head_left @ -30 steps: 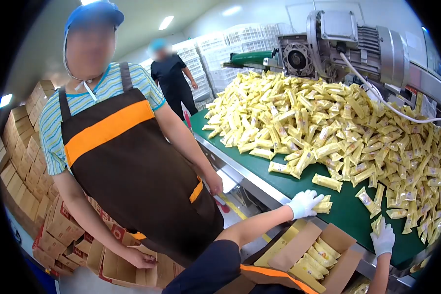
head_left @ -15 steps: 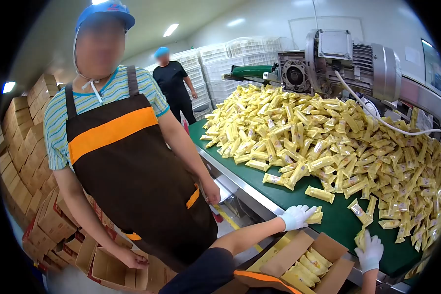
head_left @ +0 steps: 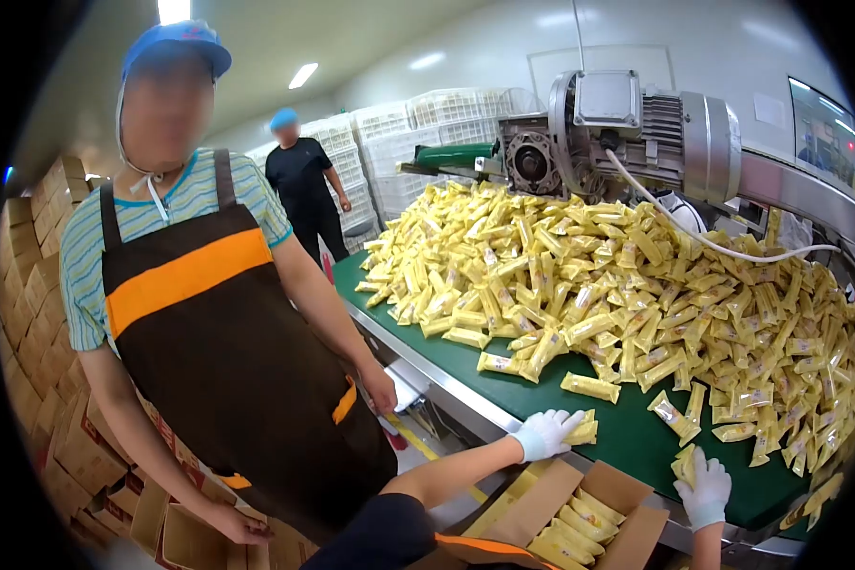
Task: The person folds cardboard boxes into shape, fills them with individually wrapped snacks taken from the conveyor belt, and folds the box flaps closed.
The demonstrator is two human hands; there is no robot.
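Observation:
My left hand (head_left: 546, 435), in a white glove, has its fingers closed on a yellow wrapped snack packet (head_left: 585, 428) at the near edge of the green conveyor belt (head_left: 532, 391). To the right, my right hand (head_left: 707, 490), also gloved, grips another yellow packet (head_left: 683, 464) low over the belt. Between and below the hands is an open cardboard box (head_left: 627, 543), with several yellow packets (head_left: 573, 528) lying side by side in it. Single packets (head_left: 590, 387) lie on the belt just beyond my hands.
A large heap of yellow packets (head_left: 541, 256) covers the belt under a motor (head_left: 636, 128) with a white cable. A person in a brown apron (head_left: 228, 351) stands close on the left, another person (head_left: 304, 190) farther back. Cardboard boxes (head_left: 62, 418) and white crates (head_left: 389, 142) are stacked behind.
The view has turned slightly to the right, so the scene sits farther left. Both hands keep hold of their packets, with little movement over the belt.

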